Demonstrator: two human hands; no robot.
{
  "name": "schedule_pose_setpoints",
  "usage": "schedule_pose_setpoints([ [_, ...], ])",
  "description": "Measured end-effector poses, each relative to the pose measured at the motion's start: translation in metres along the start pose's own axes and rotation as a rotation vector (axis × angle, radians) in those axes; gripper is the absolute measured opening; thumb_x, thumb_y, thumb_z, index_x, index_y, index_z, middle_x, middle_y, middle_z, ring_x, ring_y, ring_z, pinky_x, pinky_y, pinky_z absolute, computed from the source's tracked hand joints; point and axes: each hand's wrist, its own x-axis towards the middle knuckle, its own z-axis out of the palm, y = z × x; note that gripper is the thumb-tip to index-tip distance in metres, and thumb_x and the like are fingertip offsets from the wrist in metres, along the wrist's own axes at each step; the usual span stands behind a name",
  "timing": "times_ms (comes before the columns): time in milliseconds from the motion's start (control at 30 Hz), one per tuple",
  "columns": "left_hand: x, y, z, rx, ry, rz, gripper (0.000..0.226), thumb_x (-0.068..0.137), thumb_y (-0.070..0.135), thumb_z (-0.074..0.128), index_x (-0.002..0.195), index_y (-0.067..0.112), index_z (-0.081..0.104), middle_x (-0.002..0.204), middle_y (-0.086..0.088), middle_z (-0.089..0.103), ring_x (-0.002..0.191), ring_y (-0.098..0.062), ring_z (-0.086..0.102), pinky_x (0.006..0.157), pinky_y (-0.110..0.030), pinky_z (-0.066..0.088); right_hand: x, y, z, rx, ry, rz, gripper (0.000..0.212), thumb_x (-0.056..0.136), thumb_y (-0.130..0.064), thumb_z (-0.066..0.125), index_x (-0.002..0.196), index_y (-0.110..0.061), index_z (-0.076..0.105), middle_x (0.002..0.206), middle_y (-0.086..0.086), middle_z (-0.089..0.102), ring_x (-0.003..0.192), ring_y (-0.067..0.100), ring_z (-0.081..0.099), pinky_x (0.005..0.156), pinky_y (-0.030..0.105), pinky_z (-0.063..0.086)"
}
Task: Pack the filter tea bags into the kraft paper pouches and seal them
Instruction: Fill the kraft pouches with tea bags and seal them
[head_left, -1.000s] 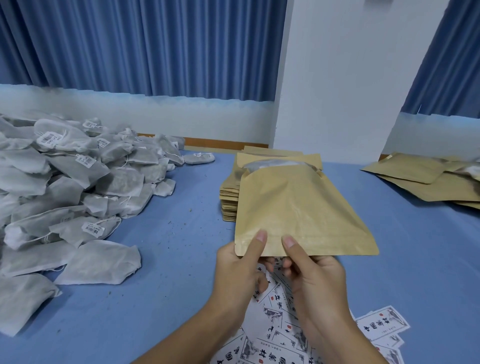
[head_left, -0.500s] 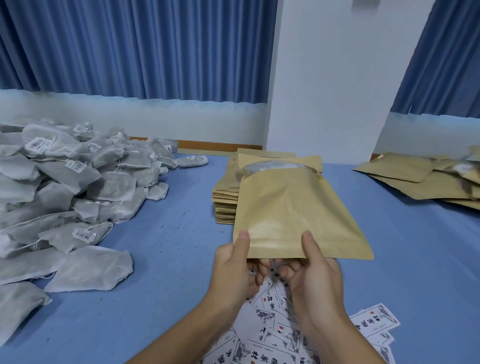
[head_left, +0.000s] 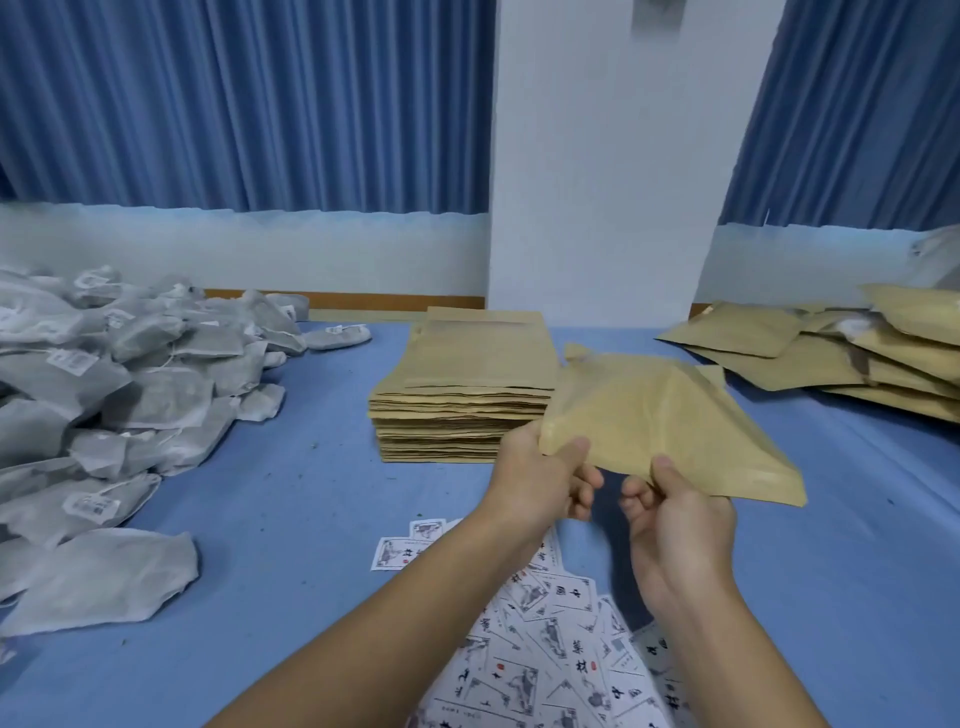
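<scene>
Both hands hold one pouch (head_left: 649, 415) by its near edge, above the table (head_left: 291, 525). The left hand (head_left: 540, 483) pinches the pouch's near-left corner, thumb on top and fingers curled beneath. The right hand (head_left: 675, 525) pinches the same edge just to the right, thumb on the upper face and fingers curled under. A small gap separates the two hands. The pouch stretches away from the grip, slanting right, with its right corner hanging free beyond the right hand. Its far end looks slightly puckered; whether it is open or sealed cannot be told.

Just beyond the grip and slightly left stands a neat stack (head_left: 467, 384) of flat pouches, its right side partly hidden by the held pouch. Far left of the grip spreads a heap of grey tea bags (head_left: 130, 384), several with white tags. Far right and beyond the grip lie overlapping filled pouches (head_left: 831, 358). Below the grip, nearer the person, printed labels (head_left: 545, 649) lie scattered under the forearms. Behind the table hang blue curtains (head_left: 249, 104).
</scene>
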Motion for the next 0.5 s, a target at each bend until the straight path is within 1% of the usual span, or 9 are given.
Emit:
schedule_pose_setpoints([
  [100,0.02,-0.007,0.032,-0.077,-0.015,-0.173,0.009,0.101,0.003,0.052,0.093,0.005,0.057,0.058,-0.006,0.059,0.04,-0.01,0.05,0.04,-0.02,0.042,0.018,-0.009,-0.015,0.07,0.098,0.02,0.012,0.1,-0.001,0.053,0.094,-0.01,0.057,0.077,0.003,0.059,0.048,0.01,0.059,0.049,0.02,0.05],
  [167,0.034,-0.015,0.048,-0.12,0.015,-0.258,0.014,0.101,0.001,0.051,0.089,0.004,0.057,0.058,-0.008,0.059,0.04,-0.009,0.052,0.041,-0.018,0.044,0.027,-0.012,-0.023,0.067,0.133,0.067,0.005,0.099,-0.003,0.057,0.097,-0.008,0.059,0.08,0.005,0.065,0.052,0.01,0.065,0.05,0.02,0.052],
  [200,0.04,-0.02,0.056,-0.134,0.036,-0.286,0.014,0.101,0.001,0.051,0.089,0.003,0.056,0.058,-0.009,0.06,0.039,-0.009,0.054,0.041,-0.017,0.045,0.031,-0.013,-0.026,0.049,0.139,0.105,0.003,0.098,-0.004,0.058,0.095,-0.005,0.058,0.074,0.007,0.067,0.051,0.01,0.066,0.048,0.019,0.052],
  [267,0.049,-0.029,0.067,-0.139,0.078,-0.329,0.011,0.101,0.001,0.051,0.093,-0.001,0.057,0.061,-0.011,0.061,0.039,-0.009,0.057,0.041,-0.016,0.047,0.037,-0.014,-0.029,0.022,0.144,0.186,0.011,0.097,-0.002,0.058,0.087,-0.002,0.058,0.057,0.007,0.064,0.044,0.01,0.062,0.042,0.018,0.049],
  [333,0.056,-0.036,0.076,-0.173,0.113,-0.358,0.01,0.101,-0.001,0.052,0.094,-0.005,0.058,0.072,-0.015,0.066,0.044,-0.011,0.062,0.044,-0.016,0.05,0.041,-0.014,-0.031,0.044,0.174,0.213,0.013,0.095,0.005,0.055,0.084,0.0,0.059,0.054,0.008,0.064,0.044,0.01,0.062,0.042,0.017,0.047],
  [367,0.061,-0.039,0.079,-0.22,0.115,-0.365,0.009,0.1,-0.002,0.052,0.096,-0.006,0.059,0.085,-0.018,0.07,0.054,-0.013,0.066,0.051,-0.017,0.054,0.044,-0.014,-0.032,0.085,0.189,0.2,0.01,0.094,0.009,0.054,0.089,0.002,0.06,0.061,0.01,0.068,0.052,0.011,0.067,0.048,0.017,0.051],
  [433,0.067,-0.041,0.081,-0.334,0.078,-0.356,0.018,0.102,0.002,0.051,0.116,-0.006,0.06,0.124,-0.018,0.067,0.096,-0.018,0.069,0.083,-0.023,0.057,0.051,-0.011,-0.034,0.174,0.182,0.176,0.018,0.095,0.012,0.049,0.103,-0.002,0.058,0.084,0.011,0.069,0.078,0.014,0.07,0.076,0.022,0.055],
  [467,0.067,-0.039,0.081,-0.372,0.054,-0.358,0.028,0.104,0.006,0.05,0.13,-0.004,0.055,0.139,-0.016,0.058,0.118,-0.02,0.061,0.099,-0.029,0.052,0.055,-0.009,-0.035,0.196,0.146,0.187,0.022,0.097,0.011,0.045,0.103,-0.007,0.056,0.089,0.007,0.063,0.083,0.012,0.064,0.086,0.023,0.051],
  [500,0.065,-0.039,0.079,-0.399,0.018,-0.362,0.037,0.106,0.009,0.047,0.141,-0.001,0.047,0.148,-0.015,0.05,0.134,-0.024,0.05,0.11,-0.034,0.044,0.058,-0.007,-0.035,0.203,0.098,0.204,0.024,0.099,0.01,0.042,0.102,-0.009,0.055,0.09,0.005,0.056,0.085,0.01,0.059,0.091,0.024,0.048],
])
